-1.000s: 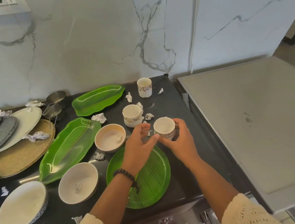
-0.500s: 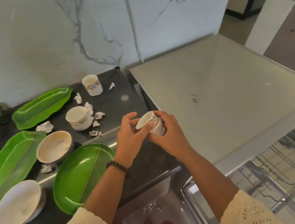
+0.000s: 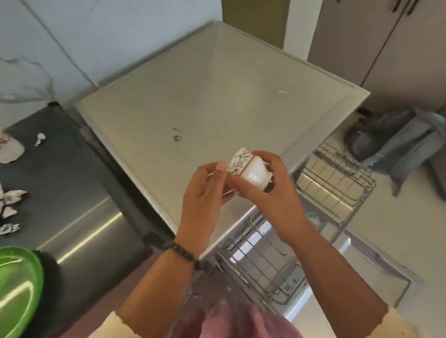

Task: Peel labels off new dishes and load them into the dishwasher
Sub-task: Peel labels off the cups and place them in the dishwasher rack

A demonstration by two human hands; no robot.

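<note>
I hold the cup (image 3: 250, 172) tipped sideways, my left hand (image 3: 205, 195) and right hand (image 3: 270, 191) both gripping it above the rack (image 3: 265, 258).

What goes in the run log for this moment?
hands: left and right grip cup | cup: tilted, above rack | label: cannot tell

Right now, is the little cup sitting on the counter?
No, both hands, left hand and right hand, hold the cup up above the dishwasher rack.
</note>
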